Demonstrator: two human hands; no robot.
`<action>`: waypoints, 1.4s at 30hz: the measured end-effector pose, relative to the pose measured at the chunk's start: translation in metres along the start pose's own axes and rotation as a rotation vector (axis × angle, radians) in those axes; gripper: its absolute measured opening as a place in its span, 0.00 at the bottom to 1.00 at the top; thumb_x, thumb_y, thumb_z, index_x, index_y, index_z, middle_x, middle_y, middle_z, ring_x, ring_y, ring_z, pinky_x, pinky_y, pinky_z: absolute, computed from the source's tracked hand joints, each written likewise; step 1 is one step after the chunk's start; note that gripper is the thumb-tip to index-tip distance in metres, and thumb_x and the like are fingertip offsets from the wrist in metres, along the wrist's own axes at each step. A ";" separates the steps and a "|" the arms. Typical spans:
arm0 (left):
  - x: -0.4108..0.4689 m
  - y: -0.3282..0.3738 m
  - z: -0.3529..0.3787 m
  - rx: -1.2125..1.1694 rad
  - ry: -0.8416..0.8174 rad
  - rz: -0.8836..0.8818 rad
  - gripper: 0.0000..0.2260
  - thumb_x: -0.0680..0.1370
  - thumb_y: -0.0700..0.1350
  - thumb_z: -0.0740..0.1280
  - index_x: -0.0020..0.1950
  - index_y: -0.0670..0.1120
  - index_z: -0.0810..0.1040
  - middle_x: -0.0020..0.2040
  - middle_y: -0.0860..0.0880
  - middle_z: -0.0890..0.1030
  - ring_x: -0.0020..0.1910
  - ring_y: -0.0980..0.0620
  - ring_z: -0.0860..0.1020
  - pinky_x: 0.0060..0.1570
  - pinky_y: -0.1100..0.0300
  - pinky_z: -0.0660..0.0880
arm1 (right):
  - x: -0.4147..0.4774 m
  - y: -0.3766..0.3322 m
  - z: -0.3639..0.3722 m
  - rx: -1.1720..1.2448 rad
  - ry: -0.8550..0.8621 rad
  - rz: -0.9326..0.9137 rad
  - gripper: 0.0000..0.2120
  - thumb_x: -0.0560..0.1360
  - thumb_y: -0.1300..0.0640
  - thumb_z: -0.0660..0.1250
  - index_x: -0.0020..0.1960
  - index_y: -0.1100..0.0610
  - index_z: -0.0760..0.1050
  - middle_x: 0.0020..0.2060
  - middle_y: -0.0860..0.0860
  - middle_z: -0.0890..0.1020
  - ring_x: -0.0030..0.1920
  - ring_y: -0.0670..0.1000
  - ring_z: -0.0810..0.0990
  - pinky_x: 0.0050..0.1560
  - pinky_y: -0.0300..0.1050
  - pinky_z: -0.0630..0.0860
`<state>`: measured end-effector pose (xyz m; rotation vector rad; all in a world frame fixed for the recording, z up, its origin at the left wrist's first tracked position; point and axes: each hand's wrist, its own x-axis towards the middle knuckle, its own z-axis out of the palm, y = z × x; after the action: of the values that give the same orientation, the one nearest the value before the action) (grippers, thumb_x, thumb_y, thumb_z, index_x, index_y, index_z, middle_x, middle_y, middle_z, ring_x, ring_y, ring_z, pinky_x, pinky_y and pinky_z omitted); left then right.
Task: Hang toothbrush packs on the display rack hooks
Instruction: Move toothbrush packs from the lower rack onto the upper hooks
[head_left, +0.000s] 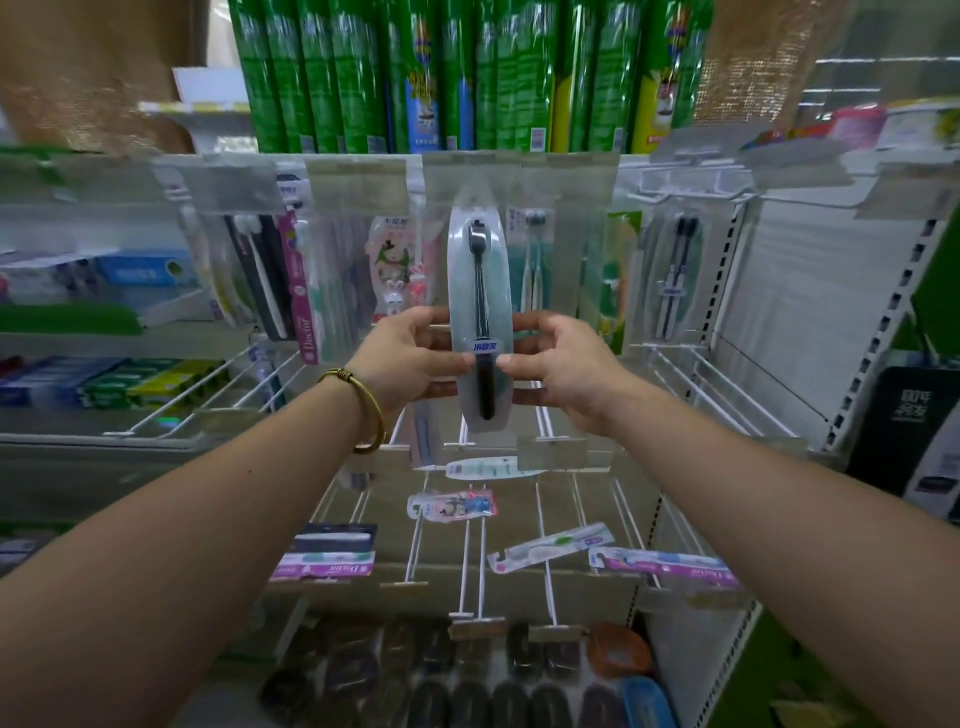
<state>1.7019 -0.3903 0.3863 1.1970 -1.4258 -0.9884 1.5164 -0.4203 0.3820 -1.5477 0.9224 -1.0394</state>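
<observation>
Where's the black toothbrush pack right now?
Head view, centre: black toothbrush pack held upright between left hand and right hand, before the hanging packs.

Hanging packs (301, 280) crowd the upper row on the left and behind the held pack (480, 312); clear tag flaps (358, 182) hang over the hook tips; on the right, bare wire hooks (691, 387) leave open room before the white back wall (810, 291); lower down, loose packs (452, 506) lie across hooks.

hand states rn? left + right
Left hand: fingers curled round the left edge of the toothbrush pack, gripping it.
Right hand: fingers pinching the same pack's right edge.
</observation>
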 end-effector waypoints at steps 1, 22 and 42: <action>0.003 0.001 -0.002 -0.007 0.001 0.008 0.20 0.74 0.32 0.72 0.65 0.45 0.77 0.52 0.46 0.86 0.52 0.48 0.85 0.53 0.49 0.82 | 0.004 -0.002 0.000 -0.011 -0.003 -0.009 0.15 0.77 0.69 0.68 0.59 0.55 0.74 0.49 0.55 0.83 0.52 0.56 0.84 0.49 0.53 0.84; 0.093 -0.020 -0.011 0.033 0.085 0.029 0.25 0.77 0.32 0.69 0.72 0.45 0.71 0.47 0.46 0.85 0.47 0.48 0.84 0.47 0.53 0.82 | 0.097 0.024 0.005 -0.059 0.134 -0.024 0.15 0.80 0.68 0.64 0.64 0.56 0.74 0.48 0.53 0.83 0.54 0.56 0.83 0.51 0.54 0.83; 0.175 -0.041 -0.001 0.082 0.120 -0.001 0.39 0.73 0.38 0.72 0.80 0.49 0.58 0.68 0.41 0.76 0.67 0.39 0.75 0.67 0.42 0.72 | 0.210 0.053 0.011 -0.194 0.529 0.033 0.13 0.75 0.58 0.72 0.60 0.57 0.80 0.41 0.48 0.82 0.51 0.56 0.83 0.56 0.58 0.80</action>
<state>1.7061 -0.5694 0.3781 1.2959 -1.3820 -0.8513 1.5944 -0.6215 0.3634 -1.4270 1.4403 -1.4024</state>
